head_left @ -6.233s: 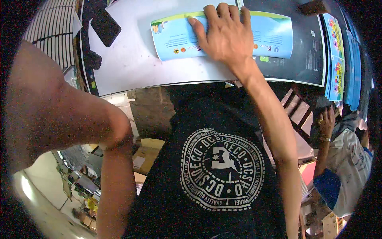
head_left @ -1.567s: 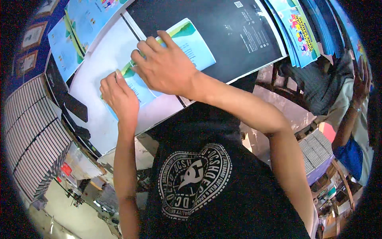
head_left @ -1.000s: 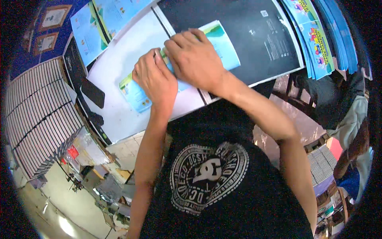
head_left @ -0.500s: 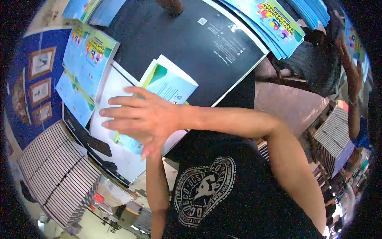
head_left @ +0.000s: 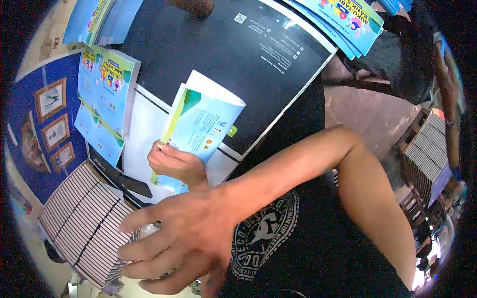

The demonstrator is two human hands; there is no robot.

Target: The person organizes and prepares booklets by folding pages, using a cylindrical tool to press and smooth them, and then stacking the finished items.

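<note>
A light blue and green booklet (head_left: 206,121) is tilted above the work table, its upper pages curling open. My left hand (head_left: 174,163) grips it near its lower left edge, thumb on top and the other fingers mostly hidden. Lower down and closer to me, my right hand (head_left: 184,241) hovers over my left forearm with its fingers spread and slightly bent; I see nothing in it. Left of the booklet lies a pile of matching blue booklets (head_left: 102,111).
A black printed sheet (head_left: 218,52) covers much of the table. More blue booklets (head_left: 343,22) are fanned at the far right, others (head_left: 97,22) at the far left. Strapped striped stacks (head_left: 87,221) stand at the lower left, and another stack (head_left: 428,149) at right. A dark flat object (head_left: 135,186) lies nearby.
My right hand has swung off the booklet, down toward me. The booklet and my left hand, partly covered before, now show. The view has shifted slightly.
</note>
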